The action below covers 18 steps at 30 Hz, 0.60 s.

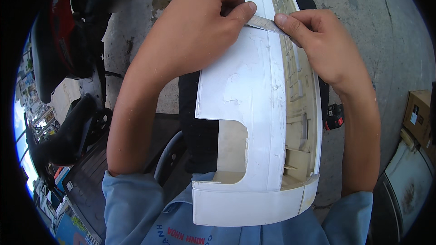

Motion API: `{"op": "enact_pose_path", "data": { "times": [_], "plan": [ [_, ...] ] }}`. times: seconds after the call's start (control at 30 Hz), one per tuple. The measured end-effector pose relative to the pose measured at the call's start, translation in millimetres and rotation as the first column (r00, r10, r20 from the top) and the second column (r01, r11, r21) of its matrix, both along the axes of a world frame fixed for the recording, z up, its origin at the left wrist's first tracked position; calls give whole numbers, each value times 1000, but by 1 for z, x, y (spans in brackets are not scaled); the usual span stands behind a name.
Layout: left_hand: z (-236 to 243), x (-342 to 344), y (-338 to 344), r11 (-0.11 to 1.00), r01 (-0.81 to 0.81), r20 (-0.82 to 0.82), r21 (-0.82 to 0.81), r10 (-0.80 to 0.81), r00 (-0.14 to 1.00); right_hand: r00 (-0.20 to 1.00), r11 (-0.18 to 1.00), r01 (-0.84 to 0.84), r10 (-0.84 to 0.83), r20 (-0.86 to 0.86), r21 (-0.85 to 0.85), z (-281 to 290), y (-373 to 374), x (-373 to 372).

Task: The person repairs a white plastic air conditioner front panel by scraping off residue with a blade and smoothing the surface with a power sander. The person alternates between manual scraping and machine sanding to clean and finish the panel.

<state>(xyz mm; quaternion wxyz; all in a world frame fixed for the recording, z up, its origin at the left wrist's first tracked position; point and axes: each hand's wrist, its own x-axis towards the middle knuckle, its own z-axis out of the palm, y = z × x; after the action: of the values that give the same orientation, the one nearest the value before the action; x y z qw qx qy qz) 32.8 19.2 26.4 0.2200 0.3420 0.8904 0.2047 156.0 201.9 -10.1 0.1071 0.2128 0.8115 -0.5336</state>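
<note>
A long white plastic housing (236, 72), shaped like an air-conditioner casing, lies lengthwise over my lap, with scuffs and smudges on its face. Near its far part, a thin flat greyish strip (264, 23) stretches between my two hands. My left hand (195, 27) is closed, pinching the strip's left end under the thumb. The right end sits between the thumb and fingers of my right hand (320, 38), over the housing's open right side. Ribs and slots show in the yellowed inner frame (297, 109) there. A rectangular cutout opens the housing's near left side.
A motorbike (59, 41) stands at the left. A dark flat panel (95, 190) and a grey ribbed hose (167, 154) lie by my left arm. To the right are a red and black battery pack (334, 117), a cardboard box (418, 115) and a stained pale panel (411, 181).
</note>
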Motion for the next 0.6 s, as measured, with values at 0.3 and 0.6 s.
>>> {"op": "enact_pose_path", "data": {
  "times": [0.3,0.6],
  "plan": [
    [15,-32,42,977,29,117,-210,-4,993,998,998,-11,6,68,67,-24,13,-33],
    [29,-19,43,959,-6,140,-282,47,989,998,998,-45,43,36,54,-20,8,-23]
  ]
}}
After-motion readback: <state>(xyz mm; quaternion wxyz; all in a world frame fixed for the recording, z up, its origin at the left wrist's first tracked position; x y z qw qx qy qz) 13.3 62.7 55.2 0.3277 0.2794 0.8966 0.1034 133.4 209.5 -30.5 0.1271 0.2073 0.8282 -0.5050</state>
